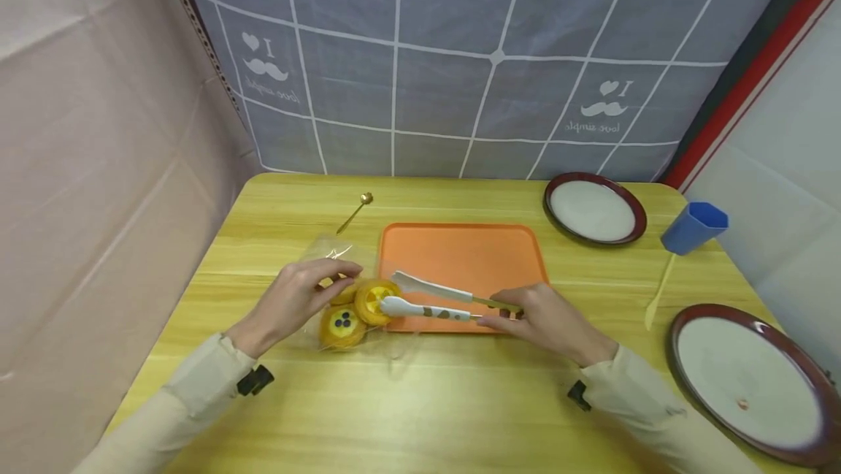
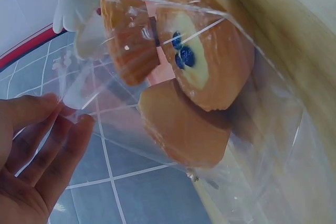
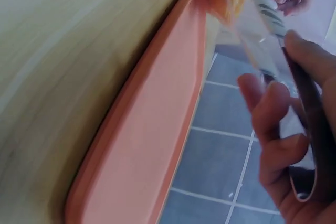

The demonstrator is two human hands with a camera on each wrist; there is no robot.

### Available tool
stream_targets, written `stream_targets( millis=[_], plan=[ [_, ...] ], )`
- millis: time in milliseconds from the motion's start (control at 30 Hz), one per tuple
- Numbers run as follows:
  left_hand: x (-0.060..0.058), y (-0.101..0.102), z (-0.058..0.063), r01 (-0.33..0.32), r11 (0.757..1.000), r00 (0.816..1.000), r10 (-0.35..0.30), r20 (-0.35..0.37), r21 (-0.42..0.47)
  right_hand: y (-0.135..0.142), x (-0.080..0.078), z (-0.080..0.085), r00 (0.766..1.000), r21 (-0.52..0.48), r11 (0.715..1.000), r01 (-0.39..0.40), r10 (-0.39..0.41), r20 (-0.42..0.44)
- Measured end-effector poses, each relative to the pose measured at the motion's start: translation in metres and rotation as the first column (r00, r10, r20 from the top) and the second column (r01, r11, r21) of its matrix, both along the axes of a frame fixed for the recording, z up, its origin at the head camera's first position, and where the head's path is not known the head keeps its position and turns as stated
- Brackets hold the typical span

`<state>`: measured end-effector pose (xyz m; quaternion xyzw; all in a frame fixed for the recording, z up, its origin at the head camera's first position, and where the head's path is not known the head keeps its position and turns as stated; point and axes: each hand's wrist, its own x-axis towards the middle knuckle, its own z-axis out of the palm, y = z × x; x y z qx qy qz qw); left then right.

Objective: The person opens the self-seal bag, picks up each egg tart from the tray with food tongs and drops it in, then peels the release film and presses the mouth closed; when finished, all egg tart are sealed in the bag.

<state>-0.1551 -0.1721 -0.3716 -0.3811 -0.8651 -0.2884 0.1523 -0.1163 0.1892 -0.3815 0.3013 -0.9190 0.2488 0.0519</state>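
Observation:
My left hand [image 1: 296,299] pinches the edge of a clear plastic bag [image 2: 283,150] between thumb and fingers. Several round golden tarts show in the bag; one tart [image 1: 343,326] is topped with blueberries, and another tart [image 1: 371,299] has a yellow filling. In my right hand [image 1: 548,319] is a pair of tongs [image 1: 430,310] with white, paw-shaped ends and a gold-coloured handle. Its ends stand apart, reaching left over the tray to the yellow-filled tart. In the left wrist view, the pale tong ends appear behind the clear film.
Beneath the tongs lies an orange tray [image 1: 460,247]. A small gold spoon [image 1: 355,212] is at the back left. On the right are a brown-rimmed plate [image 1: 594,209], a blue cup [image 1: 693,228], a pale thin utensil [image 1: 660,291] and a larger plate [image 1: 742,372] with a small crumb.

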Motion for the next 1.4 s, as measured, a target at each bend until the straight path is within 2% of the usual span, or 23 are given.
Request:
stream_targets(
  millis=[267,400,500,600,667,733,867,967,1067,1133,1233,1333,1400],
  plan=[
    [-0.001,0.003,0.000,0.008,1.000,1.000,-0.008,-0.004,0.008,0.020,0.005,-0.003,0.994,-0.074,0.997,-0.005,-0.004,-0.113],
    [-0.002,0.003,-0.002,0.007,1.000,1.000,-0.007,0.006,0.005,0.039,0.009,-0.003,0.988,-0.079,0.993,0.085,-0.094,-0.125],
    [-0.001,0.003,-0.003,0.003,1.000,1.000,-0.003,0.017,0.001,0.056,0.016,-0.004,0.973,-0.072,0.976,0.207,-0.213,-0.089],
    [-0.001,0.002,-0.003,-0.010,1.000,1.000,0.010,0.024,-0.005,0.072,0.026,-0.007,0.933,-0.073,0.935,0.346,-0.351,-0.079],
    [-0.001,0.002,-0.004,-0.015,1.000,1.000,0.015,0.022,-0.011,0.081,0.033,-0.010,0.891,-0.066,0.893,0.445,-0.449,-0.067],
    [-0.001,0.001,-0.004,-0.016,1.000,1.000,0.016,0.018,-0.017,0.088,0.039,-0.014,0.846,-0.070,0.853,0.518,-0.523,-0.108],
    [-0.003,-0.001,-0.005,-0.018,1.000,1.000,0.018,0.014,-0.016,0.101,0.051,-0.018,0.764,-0.052,0.771,0.635,-0.637,-0.106],
    [-0.003,-0.003,-0.006,-0.023,1.000,1.000,0.024,0.013,-0.011,0.110,0.060,-0.018,0.701,0.007,0.701,0.713,-0.712,-0.039],
    [-0.002,-0.004,-0.006,-0.024,1.000,1.000,0.024,0.014,-0.010,0.119,0.069,-0.018,0.648,0.083,0.647,0.758,-0.762,0.021],
    [-0.002,-0.004,-0.005,-0.018,1.000,1.000,0.018,0.013,-0.008,0.124,0.074,-0.019,0.624,0.117,0.625,0.772,-0.780,0.049],
    [-0.002,-0.003,-0.004,-0.013,1.000,1.000,0.013,0.006,-0.006,0.129,0.078,-0.022,0.602,0.156,0.607,0.780,-0.794,0.083],
    [-0.003,-0.003,-0.003,-0.007,1.000,1.000,0.007,0.002,-0.003,0.131,0.080,-0.025,0.592,0.184,0.604,0.775,-0.797,0.123],
    [-0.003,-0.003,-0.002,-0.006,1.000,1.000,0.006,0.001,-0.005,0.131,0.080,-0.027,0.603,0.188,0.615,0.766,-0.788,0.122]
  ],
)
